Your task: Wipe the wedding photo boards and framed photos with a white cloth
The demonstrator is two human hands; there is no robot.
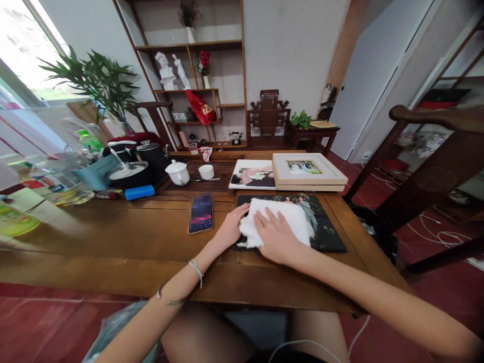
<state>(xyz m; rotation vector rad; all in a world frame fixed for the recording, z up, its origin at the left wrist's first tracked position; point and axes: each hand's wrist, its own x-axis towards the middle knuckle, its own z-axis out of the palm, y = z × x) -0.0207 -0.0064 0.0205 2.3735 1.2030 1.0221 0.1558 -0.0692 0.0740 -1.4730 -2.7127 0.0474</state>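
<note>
A wooden table (pixel 113 237) is bearing a dark photo print (pixel 328 237) near its front edge. A white cloth (pixel 293 214) is lying on the print. The right hand (pixel 278 239) is pressing flat on the cloth, fingers spread, clasping nothing. The left hand (pixel 230 227) is resting open at the print's left edge, touching the cloth.

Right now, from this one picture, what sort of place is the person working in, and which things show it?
Probably a home sitting or tea room: a wooden table with a white teapot and cup, open shelves of ornaments, and a framed photograph.
</note>
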